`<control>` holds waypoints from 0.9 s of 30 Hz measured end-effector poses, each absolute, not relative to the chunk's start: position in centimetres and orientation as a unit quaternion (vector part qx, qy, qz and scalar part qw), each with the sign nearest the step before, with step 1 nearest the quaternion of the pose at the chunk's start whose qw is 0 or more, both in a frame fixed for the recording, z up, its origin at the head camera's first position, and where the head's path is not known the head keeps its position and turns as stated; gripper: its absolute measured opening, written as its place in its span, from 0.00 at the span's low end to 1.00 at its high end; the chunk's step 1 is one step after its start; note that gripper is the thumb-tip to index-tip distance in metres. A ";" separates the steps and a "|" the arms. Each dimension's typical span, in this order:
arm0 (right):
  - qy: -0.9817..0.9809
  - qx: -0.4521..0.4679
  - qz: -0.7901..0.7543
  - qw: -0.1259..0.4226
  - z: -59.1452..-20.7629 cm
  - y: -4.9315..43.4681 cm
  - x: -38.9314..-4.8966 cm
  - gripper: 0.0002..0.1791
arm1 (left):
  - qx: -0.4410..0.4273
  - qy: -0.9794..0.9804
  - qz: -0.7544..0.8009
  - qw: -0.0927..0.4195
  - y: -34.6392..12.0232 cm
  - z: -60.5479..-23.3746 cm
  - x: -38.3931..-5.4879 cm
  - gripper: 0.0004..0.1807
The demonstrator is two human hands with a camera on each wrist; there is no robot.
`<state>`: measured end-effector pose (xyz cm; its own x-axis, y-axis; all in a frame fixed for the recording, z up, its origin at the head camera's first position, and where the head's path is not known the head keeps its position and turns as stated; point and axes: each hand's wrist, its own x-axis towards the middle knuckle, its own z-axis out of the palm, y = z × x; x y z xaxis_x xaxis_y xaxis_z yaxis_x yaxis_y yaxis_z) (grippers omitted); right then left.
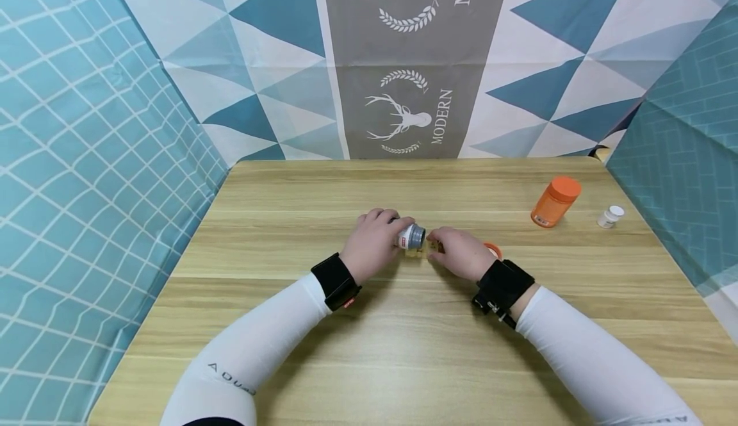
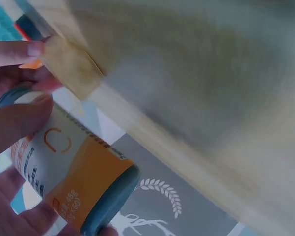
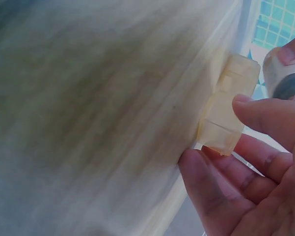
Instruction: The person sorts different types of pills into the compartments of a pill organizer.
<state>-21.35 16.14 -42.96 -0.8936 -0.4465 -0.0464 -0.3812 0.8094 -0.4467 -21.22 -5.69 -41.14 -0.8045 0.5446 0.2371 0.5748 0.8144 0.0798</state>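
Observation:
My left hand (image 1: 371, 241) grips a supplement bottle (image 2: 71, 157) with an orange, white and grey label and grey ends. In the head view the bottle lies tilted on its side, its grey neck toward my right hand. A small translucent yellowish plastic box (image 3: 226, 108) is on the table just beyond and below that neck. My right hand (image 1: 461, 254) pinches this box, thumb on one face and fingers at the end and behind. Whether anything lies inside the box I cannot tell.
An orange jar (image 1: 555, 203) with an orange lid stands at the right rear of the wooden table (image 1: 403, 349). Farther right is a small white bottle (image 1: 610, 216). Partly hidden behind my right hand lies an orange-rimmed round piece (image 1: 493, 248).

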 end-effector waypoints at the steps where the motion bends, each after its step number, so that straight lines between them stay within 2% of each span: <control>1: 0.948 -0.221 -0.219 0.073 -43.0 16.2 -21.4 0.19 | -0.292 -0.946 -0.090 0.106 -5.8 -41.3 -21.1 0.30; 8: 0.934 -0.220 -0.273 0.070 -42.8 17.2 -21.3 0.29 | -0.294 -0.930 -0.182 0.125 -6.5 -41.5 -19.6 0.31; 11: 0.929 -0.209 -0.301 0.057 -41.9 18.4 -21.2 0.28 | -0.285 -0.926 -0.219 0.112 -6.7 -41.4 -18.8 0.32; 15: 0.940 -0.182 -0.284 0.044 -40.7 20.7 -21.0 0.25 | -0.261 -0.922 -0.280 0.062 -6.6 -41.0 -17.8 0.34; 20: 0.957 -0.180 -0.222 0.052 -40.7 22.9 -20.5 0.24 | -0.228 -0.909 -0.348 -0.013 -6.1 -40.8 -16.6 0.37; 27: 0.965 -0.205 -0.144 0.074 -41.9 23.6 -19.3 0.29 | -0.213 -0.900 -0.375 -0.064 -5.2 -41.7 -16.1 0.40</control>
